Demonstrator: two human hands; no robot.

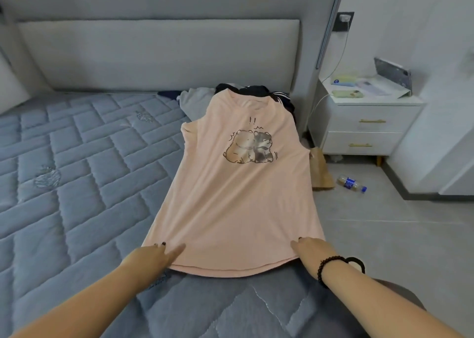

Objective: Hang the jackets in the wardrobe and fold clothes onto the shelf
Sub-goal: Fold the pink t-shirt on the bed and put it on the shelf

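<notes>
A pink shirt (238,191) lies spread front-up on a blue quilted mattress (77,163), its printed picture of two cartoon bears facing the camera and its neck pointing toward the grey padded headboard (159,55). Both bare hands sit at the hem nearest the camera. The left hand (156,254) lies on the hem's left corner, thumb stretched out flat over the cloth and fingers reaching along the shirt's edge; whether those fingers are tucked under the fabric or merely laid on it cannot be told. The right hand (311,250) rests at the hem's right corner, which runs close to the mattress edge, fingers extended onto the cloth, and again it is unclear whether the fabric is pinched or only pressed. A dark bead bracelet (327,268) and a black band circle the right wrist.

Beyond the shirt's collar, a heap of clothes (202,99) in dark and grey tones sits against the headboard, partly covered by the shirt's shoulders. To the right of the bed stands a white nightstand (364,127) with two drawers, small items on top. On the grey floor beside it lie a brown paper bag (320,171) and a plastic bottle (351,183) on its side.
</notes>
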